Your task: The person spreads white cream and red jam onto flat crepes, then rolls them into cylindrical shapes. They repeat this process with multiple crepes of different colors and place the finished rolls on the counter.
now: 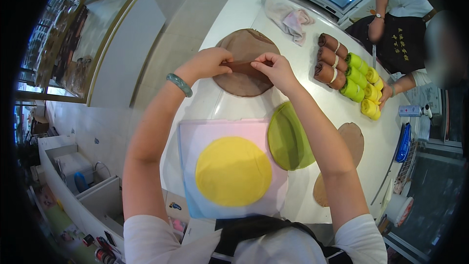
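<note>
White table [234, 14] spans view; pale board [195, 137] at near edge carries yellow crepe [233, 171], green crepe [288, 137] overlapping board's right side. Brown crepe [244, 76] lies beyond board, at table middle. Left hand [207, 62] and right hand [276, 68] both pinch its folded fold. Rolled crepes [349, 76] stacked far right

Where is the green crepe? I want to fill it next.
In the head view, the green crepe lies flat on the white table, right of the yellow crepe, under the right forearm.
</note>
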The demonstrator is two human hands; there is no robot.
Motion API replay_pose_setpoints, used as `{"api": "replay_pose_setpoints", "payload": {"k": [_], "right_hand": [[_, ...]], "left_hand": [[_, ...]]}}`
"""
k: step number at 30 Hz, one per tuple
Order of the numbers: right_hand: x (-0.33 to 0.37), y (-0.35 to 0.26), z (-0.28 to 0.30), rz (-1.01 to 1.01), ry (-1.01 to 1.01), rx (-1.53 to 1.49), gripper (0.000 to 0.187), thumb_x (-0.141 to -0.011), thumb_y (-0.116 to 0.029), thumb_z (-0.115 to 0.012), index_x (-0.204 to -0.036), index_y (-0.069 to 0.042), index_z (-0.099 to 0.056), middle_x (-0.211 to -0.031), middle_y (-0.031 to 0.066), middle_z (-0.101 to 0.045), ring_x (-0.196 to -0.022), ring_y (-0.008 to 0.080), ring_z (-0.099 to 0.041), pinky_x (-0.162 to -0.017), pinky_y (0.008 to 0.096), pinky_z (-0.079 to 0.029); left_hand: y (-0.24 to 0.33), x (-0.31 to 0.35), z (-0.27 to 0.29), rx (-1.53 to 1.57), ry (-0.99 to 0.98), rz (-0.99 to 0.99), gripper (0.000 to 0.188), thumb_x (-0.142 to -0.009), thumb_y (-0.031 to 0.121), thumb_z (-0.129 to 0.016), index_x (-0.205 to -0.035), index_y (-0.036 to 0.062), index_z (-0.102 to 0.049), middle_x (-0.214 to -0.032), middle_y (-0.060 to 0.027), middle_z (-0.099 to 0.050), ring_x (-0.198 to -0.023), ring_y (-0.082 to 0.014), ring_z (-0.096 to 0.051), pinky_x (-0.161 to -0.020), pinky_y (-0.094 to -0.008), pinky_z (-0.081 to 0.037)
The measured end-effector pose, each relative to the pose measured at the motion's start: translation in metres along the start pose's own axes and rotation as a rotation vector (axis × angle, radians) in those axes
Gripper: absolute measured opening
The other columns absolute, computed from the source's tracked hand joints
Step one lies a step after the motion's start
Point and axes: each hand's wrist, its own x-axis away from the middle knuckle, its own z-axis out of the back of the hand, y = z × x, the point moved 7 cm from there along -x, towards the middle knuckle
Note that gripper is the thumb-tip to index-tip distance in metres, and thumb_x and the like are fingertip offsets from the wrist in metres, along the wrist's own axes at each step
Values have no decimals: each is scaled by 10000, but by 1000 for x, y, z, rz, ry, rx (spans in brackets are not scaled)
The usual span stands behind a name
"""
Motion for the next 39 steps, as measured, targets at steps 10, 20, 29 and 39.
{"api": "replay_pose_setpoints", "payload": {"k": [10, 20, 29, 39], "right_hand": [[-33, -34, 50, 84, 51, -276, 121, -1004, -143, -726, -1038, -33, -689, -885, 10, -743, -776, 48, -641, -727, 215, -504], [12, -180, 125, 313, 196, -182, 193, -992, -206, -748, -1064, -34, -700, -908, 10, -742, -821, 66, -686, -719, 250, -576], [237, -191, 225, 526, 256, 15, 183, -988, -189, -759, -1014, -13, -715, -877, -3, -750, -754, 21, -630, -655, 206, -490], [478, -20, 380, -83, 273, -67, 147, -1059, -179, -653, -1098, -41, -682, -955, -17, -725, -862, 26, -645, -783, 212, -522]], "left_hand": [[-21, -54, 37, 606, -42, 131, 174, -1044, 212, -645, -1103, 51, -677, -933, 21, -700, -872, -72, -599, -785, -281, -481], [108, -90, 165, 462, 99, -92, 176, -1085, 209, -609, -1143, 47, -645, -979, 47, -658, -911, -45, -608, -813, -234, -498], [306, -44, 111, 465, 64, -322, 118, -1064, 60, -598, -1144, -14, -642, -961, 12, -653, -893, -41, -591, -802, -213, -506], [507, -96, -168, 874, -586, -118, 151, -1088, 155, -592, -1149, 29, -648, -885, 72, -588, -780, 0, -517, -666, -190, -440]]}}
